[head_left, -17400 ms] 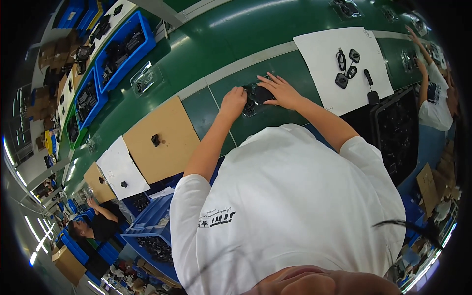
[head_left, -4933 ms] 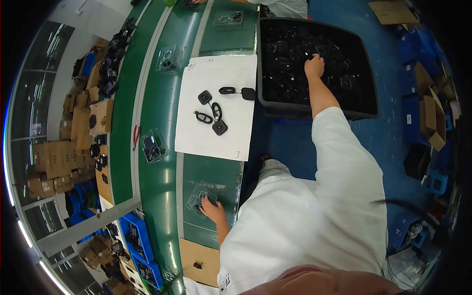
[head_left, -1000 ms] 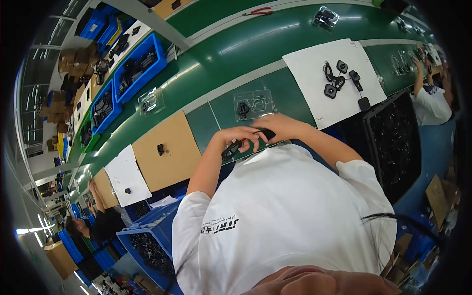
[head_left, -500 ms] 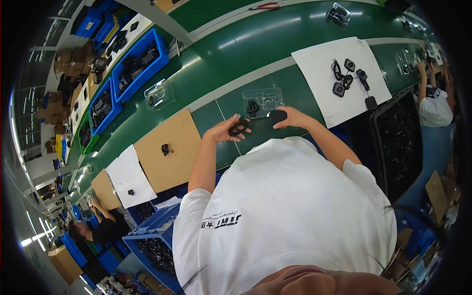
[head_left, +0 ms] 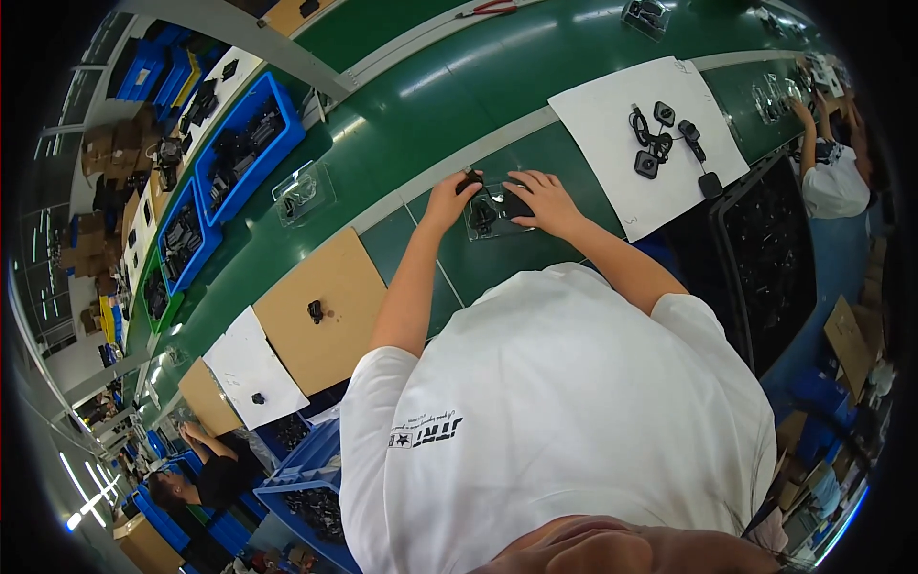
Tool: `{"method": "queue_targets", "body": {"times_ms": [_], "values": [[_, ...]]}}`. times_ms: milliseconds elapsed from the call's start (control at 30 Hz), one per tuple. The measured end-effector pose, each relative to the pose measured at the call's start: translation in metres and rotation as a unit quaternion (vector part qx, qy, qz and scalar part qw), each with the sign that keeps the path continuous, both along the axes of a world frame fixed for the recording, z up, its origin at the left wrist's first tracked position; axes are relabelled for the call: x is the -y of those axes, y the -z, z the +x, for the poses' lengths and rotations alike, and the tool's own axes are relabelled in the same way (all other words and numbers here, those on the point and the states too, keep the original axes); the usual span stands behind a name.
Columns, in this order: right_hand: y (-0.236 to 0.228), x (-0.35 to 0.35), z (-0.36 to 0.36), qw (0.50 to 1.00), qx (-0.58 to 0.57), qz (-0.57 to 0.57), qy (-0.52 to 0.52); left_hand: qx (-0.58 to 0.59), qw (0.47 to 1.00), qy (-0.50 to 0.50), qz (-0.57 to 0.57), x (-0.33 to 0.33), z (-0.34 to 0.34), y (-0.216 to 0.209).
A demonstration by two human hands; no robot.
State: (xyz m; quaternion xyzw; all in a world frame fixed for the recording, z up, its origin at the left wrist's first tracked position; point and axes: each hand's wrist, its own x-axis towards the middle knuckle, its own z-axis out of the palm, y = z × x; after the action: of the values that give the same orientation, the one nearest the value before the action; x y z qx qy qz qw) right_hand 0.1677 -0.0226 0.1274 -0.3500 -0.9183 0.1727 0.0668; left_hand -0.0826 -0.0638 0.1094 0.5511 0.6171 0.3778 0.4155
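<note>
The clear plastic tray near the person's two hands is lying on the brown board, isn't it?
Not on the brown board: the clear plastic tray near the person's left hand and right hand is lying on the green bench, as the head view shows.

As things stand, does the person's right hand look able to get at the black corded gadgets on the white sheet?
Probably yes: nothing visible stands between the right hand and the black corded gadgets, though that hand is touching a black square pad by the clear tray.
</note>
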Motion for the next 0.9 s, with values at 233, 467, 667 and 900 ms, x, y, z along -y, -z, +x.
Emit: {"method": "queue_targets", "body": {"times_ms": [233,467,667,900], "values": [[0.026,-0.012,0.008,0.994,-0.035,0.061,-0.083,-0.09,0.993,0.066,-0.031,-0.026,0.011,0.001],[0.025,-0.009,0.008,0.993,-0.048,0.096,-0.047,-0.339,0.896,0.011,0.287,-0.009,0.038,0.013],[0.019,0.002,0.018,0.992,-0.066,0.083,-0.07,-0.391,0.883,0.037,0.256,0.008,0.043,0.017],[0.004,0.002,0.025,0.998,0.021,-0.029,-0.052,-0.328,0.909,0.051,0.253,0.002,0.044,0.017]]}}
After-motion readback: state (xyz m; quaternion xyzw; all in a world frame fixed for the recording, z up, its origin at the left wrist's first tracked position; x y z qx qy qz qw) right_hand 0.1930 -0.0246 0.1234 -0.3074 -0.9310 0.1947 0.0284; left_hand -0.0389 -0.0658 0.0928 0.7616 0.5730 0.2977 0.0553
